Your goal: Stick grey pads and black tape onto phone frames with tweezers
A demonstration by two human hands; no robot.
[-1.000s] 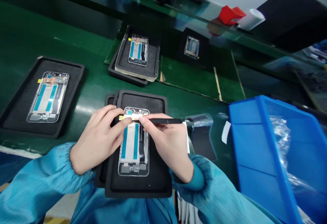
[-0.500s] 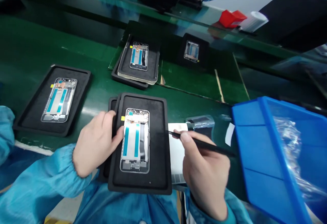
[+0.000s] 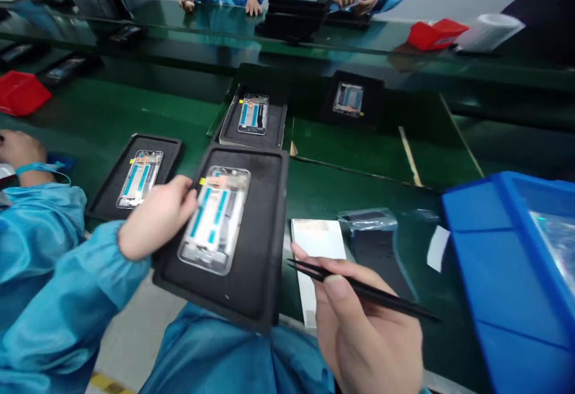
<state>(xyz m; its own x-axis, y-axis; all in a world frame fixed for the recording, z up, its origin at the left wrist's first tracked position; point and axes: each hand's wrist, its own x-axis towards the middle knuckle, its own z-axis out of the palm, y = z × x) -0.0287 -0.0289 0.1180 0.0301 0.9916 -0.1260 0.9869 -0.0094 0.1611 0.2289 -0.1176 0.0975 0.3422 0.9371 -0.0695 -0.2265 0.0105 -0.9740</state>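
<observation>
In front of me is a black tray (image 3: 256, 244) with a raised rim, turned slightly. On it lies an opened phone body (image 3: 218, 220) with blue strips and a yellow tab at its upper left. My left hand (image 3: 155, 217) grips the tray's left edge, its thumb over the rim beside the phone; the other fingers are partly hidden. Black tweezers (image 3: 381, 299) are held in my right hand (image 3: 371, 328), their tips slightly apart and pointing left, just right of the tray. Below those tips and the hand lies a white pad (image 3: 321, 235), partly covered.
Another tray (image 3: 168, 166) with a phone stands left, near a co-worker's hand (image 3: 20, 148). Further trays with phones (image 3: 254, 114) (image 3: 348, 99) lie ahead. At right are a clear plastic pouch (image 3: 377, 250) and a blue bin (image 3: 485, 262). Co-workers work across the bench.
The front tray has shifted up and away with my left hand and turned, now meeting the tray behind it. My right hand still holds the tweezers. The view has tilted up.
</observation>
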